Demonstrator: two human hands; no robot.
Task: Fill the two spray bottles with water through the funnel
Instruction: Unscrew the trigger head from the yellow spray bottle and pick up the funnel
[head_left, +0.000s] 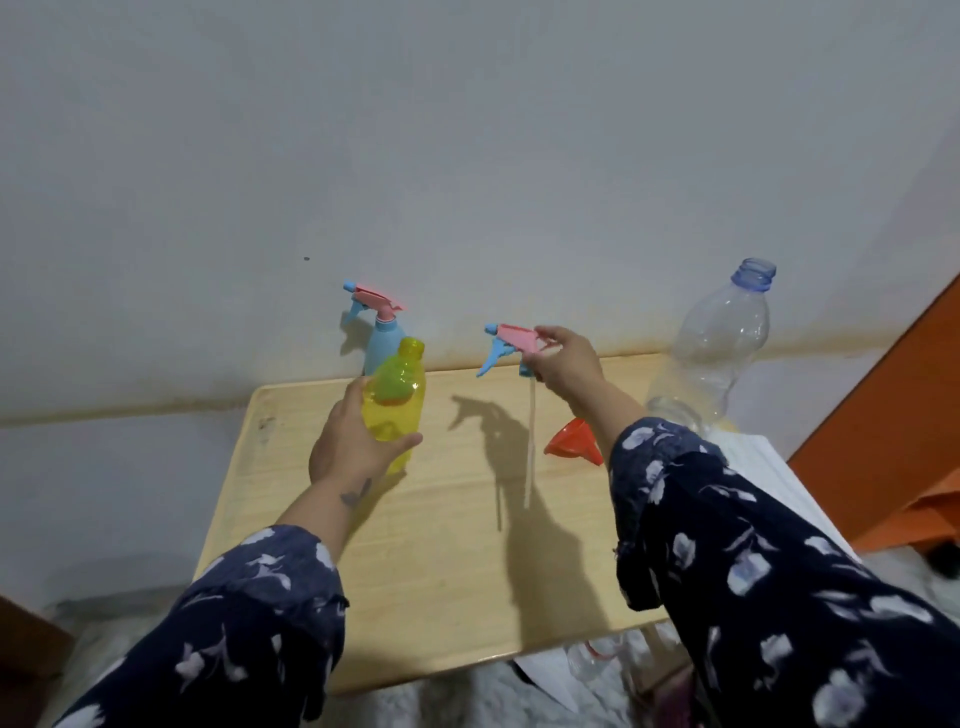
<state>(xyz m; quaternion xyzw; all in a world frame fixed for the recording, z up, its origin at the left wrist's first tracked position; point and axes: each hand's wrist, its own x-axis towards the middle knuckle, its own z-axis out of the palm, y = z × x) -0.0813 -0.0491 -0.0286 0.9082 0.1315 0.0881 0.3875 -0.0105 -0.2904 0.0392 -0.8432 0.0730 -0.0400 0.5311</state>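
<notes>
Yellow bottle: the translucent yellow plastic spray bottle (396, 400), neck open, was gripped round its body by the left hand (349, 441) above the counter (426, 545).
Spray head: the right hand (566, 364) pinched the removed pink-and-blue trigger head (506, 345), its dip tube hanging down.
Count: two spray bottles, the second a blue capped one (382, 338) behind; one orange plastic funnel (574, 441); one clear water bottle (711, 343).
Surface: pale wooden counter against a grey wall (467, 130).

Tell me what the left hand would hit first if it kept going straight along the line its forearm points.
Probably the blue spray bottle, standing just beyond the yellow bottle that the left hand grips; the wall lies behind it. Depth between the two bottles is unclear.
</notes>
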